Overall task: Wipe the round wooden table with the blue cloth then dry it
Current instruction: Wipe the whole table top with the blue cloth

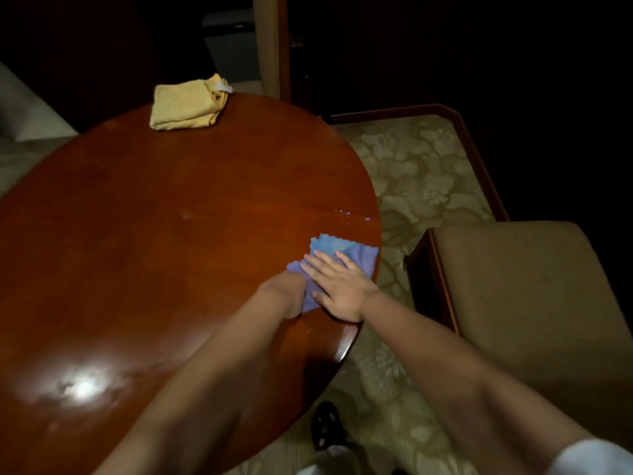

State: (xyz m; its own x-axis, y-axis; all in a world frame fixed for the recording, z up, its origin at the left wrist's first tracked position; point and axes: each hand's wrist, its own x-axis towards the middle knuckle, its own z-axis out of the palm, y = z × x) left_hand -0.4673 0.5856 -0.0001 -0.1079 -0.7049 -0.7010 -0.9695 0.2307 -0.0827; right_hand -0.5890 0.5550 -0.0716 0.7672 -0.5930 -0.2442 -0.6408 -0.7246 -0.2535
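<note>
Table (pixel 171 234) edge — cloth (pixel 346 250) under right hand (pixel 339 286)

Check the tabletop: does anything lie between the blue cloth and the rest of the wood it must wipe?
Only the folded yellow cloth, at the far edge of the table. The wood between it and the blue cloth, under the right hand, is bare.

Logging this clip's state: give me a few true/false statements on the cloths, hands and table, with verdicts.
1. The right hand lies flat on the blue cloth. True.
2. The blue cloth sits at the table's centre. False: it is near the right edge.
3. A yellow cloth lies folded at the far edge. True.
4. The left hand holds the yellow cloth. False: it is at the blue cloth.
5. A chair stands right of the table. True.
</note>
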